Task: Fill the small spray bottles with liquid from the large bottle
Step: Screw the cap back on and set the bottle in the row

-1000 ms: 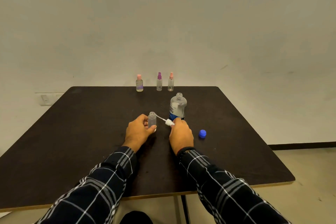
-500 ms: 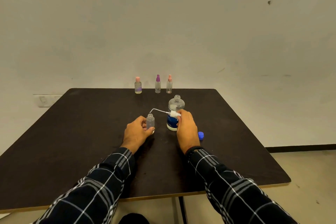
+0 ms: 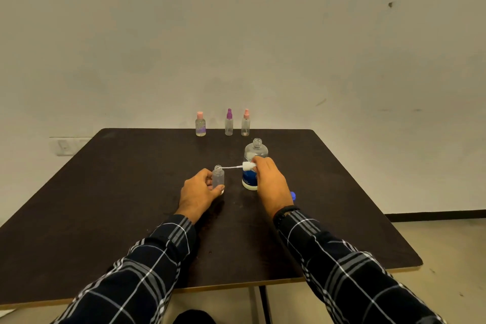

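A small clear spray bottle [image 3: 218, 176] with no top stands upright on the dark table [image 3: 105, 192]; my left hand [image 3: 198, 191] grips it around the body. My right hand [image 3: 271, 181] pinches the white spray head [image 3: 248, 166], held level, with its thin dip tube pointing left toward the small bottle's mouth. Just behind my right hand stands the large clear bottle [image 3: 255, 151] with a blue label, open at the neck. Its blue cap [image 3: 293, 195] lies on the table to the right, partly hidden by my right wrist.
Three small capped bottles stand in a row at the table's far edge: a pink-capped squat one [image 3: 200, 124], a purple-topped sprayer [image 3: 229, 122] and a pink-topped sprayer [image 3: 245, 123]. A pale wall rises right behind them.
My right hand has drawn the spray head and dip tube out of the small bottle and up to the right, in front of the large bottle. My left hand keeps hold of the small bottle.
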